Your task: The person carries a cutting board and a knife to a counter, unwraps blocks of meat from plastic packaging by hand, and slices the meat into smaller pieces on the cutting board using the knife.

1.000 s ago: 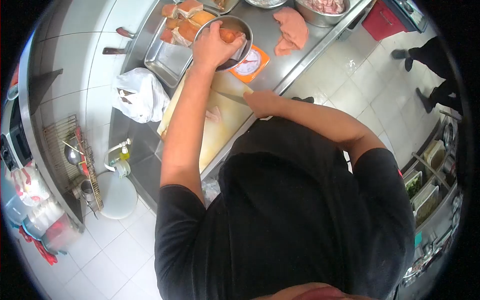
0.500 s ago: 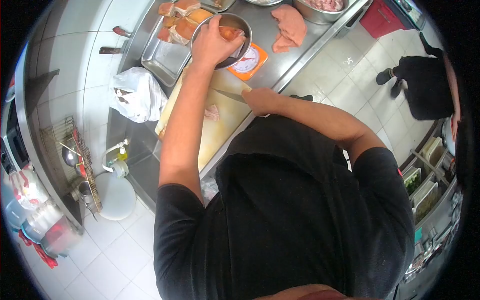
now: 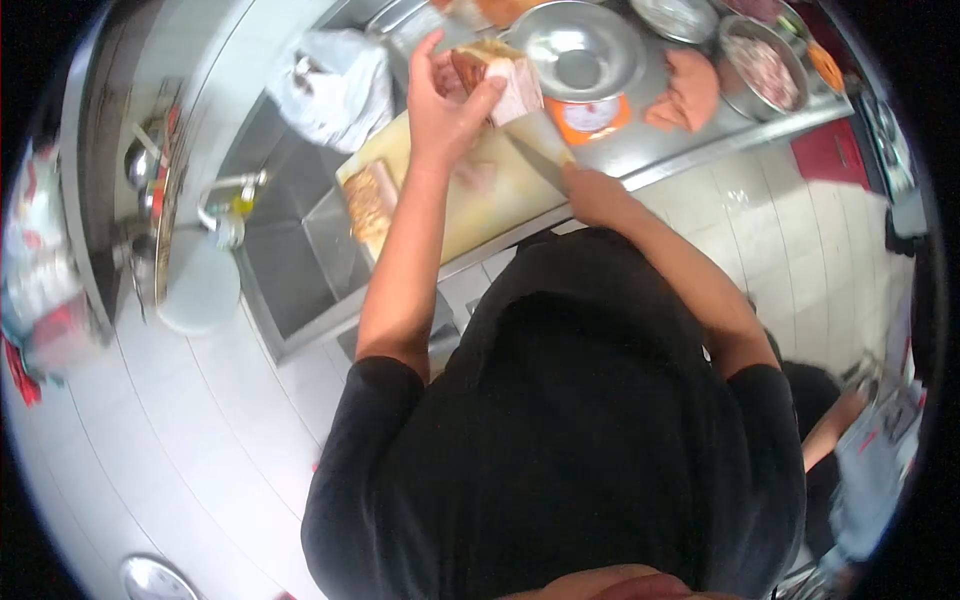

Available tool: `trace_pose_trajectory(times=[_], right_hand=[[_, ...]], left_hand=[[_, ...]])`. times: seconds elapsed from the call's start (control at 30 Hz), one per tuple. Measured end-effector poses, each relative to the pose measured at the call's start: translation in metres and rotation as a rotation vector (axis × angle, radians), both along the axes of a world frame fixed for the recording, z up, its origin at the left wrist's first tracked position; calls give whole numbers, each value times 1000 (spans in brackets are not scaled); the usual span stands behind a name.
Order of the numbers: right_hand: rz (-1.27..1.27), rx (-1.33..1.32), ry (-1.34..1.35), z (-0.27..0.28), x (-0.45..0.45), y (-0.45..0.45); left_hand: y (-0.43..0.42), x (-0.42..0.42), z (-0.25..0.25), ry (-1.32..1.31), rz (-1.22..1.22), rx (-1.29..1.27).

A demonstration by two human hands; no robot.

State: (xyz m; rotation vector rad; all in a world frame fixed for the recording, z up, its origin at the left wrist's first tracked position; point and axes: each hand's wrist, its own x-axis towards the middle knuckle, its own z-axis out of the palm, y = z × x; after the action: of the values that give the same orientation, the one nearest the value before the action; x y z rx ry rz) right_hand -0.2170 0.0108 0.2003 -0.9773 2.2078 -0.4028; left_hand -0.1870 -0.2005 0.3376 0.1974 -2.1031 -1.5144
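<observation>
Steel table (image 3: 640, 152) | orange scale (image 3: 592, 119): dial markings illegible | left fingers (image 3: 423, 66): curved, gripping meat (image 3: 515, 88) | right fingers (image 3: 582, 184): wrapped around knife (image 3: 540, 164)

And it's a kitchen | grey rectangular steel sink (image 3: 282, 268) | orange square dial scale (image 3: 592, 120) | deep silver metal bowl (image 3: 744, 104), pinkish raw meat (image 3: 765, 76)

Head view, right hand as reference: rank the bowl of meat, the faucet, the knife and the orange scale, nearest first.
1. Knife: gripped in the right hand.
2. Orange scale: just beyond the hand.
3. Bowl of meat: off to the right, past the scale.
4. Faucet: far to the left.
</observation>
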Motion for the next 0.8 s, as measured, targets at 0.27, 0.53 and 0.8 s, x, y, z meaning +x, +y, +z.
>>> trace_pose_trajectory(times=[0.27,0.53,0.8], right_hand=[[68,75,75,31,16,-7],[151,-119,75,61,46,-51],[297,-80,77,92,71,-131]], left_hand=[[-78,154,-122,-151,346,-87],[-47,230,-178,-291,454,-479],[-49,238,-161,-231,432,-421]])
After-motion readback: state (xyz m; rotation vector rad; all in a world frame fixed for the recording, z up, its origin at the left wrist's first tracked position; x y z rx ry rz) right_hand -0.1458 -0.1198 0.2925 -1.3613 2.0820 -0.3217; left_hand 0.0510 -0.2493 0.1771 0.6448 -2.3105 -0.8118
